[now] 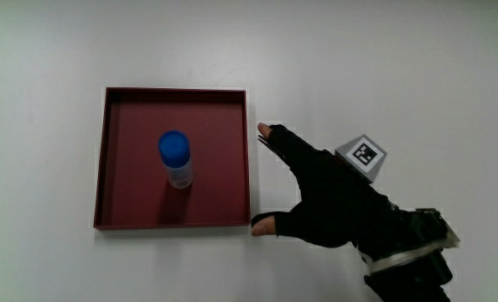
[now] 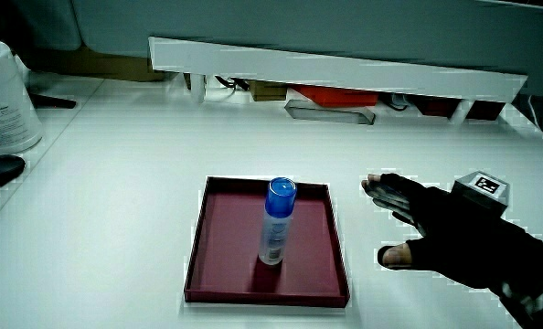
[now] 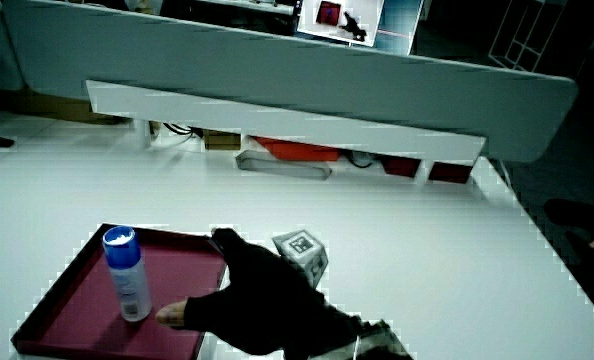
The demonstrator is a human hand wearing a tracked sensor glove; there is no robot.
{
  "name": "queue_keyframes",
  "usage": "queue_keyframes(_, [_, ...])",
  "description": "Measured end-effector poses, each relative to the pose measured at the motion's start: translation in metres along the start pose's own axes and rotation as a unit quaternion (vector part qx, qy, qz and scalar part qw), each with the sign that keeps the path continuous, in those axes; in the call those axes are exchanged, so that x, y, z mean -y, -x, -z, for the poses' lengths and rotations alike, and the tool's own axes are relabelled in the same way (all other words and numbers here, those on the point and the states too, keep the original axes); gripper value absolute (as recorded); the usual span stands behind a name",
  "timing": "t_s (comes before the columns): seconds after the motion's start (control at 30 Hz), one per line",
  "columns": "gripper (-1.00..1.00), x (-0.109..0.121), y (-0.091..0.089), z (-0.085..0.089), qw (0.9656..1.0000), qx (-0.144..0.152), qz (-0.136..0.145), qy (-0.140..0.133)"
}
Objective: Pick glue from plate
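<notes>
We are looking at a dark red square plate (image 1: 173,159) with a low raised rim, lying flat on the white table (image 1: 400,67). The plate is holding one thing only: the glue (image 1: 176,159), a small stick with a blue cap and a pale body, standing upright near the plate's middle. In both side views the glue (image 2: 277,221) is rising well above the rim, its cap uppermost, and its base is sitting on the plate's floor, clear of all four walls.

The hand (image 1: 324,197) is resting just beside the plate, along one of its side edges, and is holding nothing. We are seeing its fingers spread and relaxed: one fingertip (image 1: 266,130) is pointing toward the plate's edge about halfway along it, and the thumb tip (image 1: 263,225) is lying by the plate's corner nearest the person. The patterned cube (image 1: 360,156) is sitting on the hand's back.

In a side view a white tub (image 2: 5,96) is standing at the table's edge, well apart from the plate.
</notes>
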Motion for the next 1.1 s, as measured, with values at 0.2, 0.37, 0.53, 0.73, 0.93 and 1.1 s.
queue_keyframes(0.2, [0.0,-0.021,0.01,0.004,0.9999,-0.005,0.01,0.012])
queue_keyframes(0.37, [0.0,-0.037,0.009,0.008,0.9995,0.005,0.024,0.021])
queue_keyframes(0.53, [0.0,-0.053,0.01,0.016,0.9983,-0.009,0.048,0.03])
queue_keyframes(0.73, [0.0,-0.073,0.007,0.025,0.9985,-0.019,0.031,0.041])
queue_keyframes(0.93, [0.0,-0.092,-0.005,0.035,0.9981,-0.023,0.031,0.049])
queue_keyframes(1.1, [0.0,-0.104,-0.01,0.04,0.9981,-0.029,0.026,0.047])
